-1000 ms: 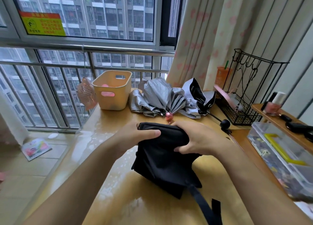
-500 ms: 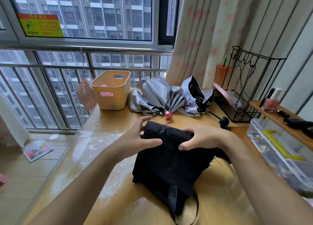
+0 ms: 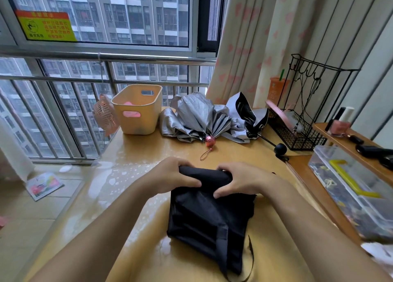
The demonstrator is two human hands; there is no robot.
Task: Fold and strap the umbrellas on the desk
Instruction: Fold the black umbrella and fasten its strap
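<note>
Desk; basket holds pink object; umbrella

Three umbrellas, two hands, one yellow basket, one pink fan, one wire rack.

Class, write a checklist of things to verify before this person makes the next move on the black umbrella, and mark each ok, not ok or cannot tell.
1. Both hands hold the roll: ok. The left hand and right hand grip the far, rolled end of the black umbrella.
2. Canopy fully rolled: not ok. Only the far end is rolled; the rest lies flat on the desk.
3. Strap within reach: ok. It trails loose at the near end.
4. Strap fastened: not ok.
5. Ribs folded in evenly: cannot tell, the fabric hides them.
6. Silver umbrella folded: not ok, it lies crumpled.
</note>
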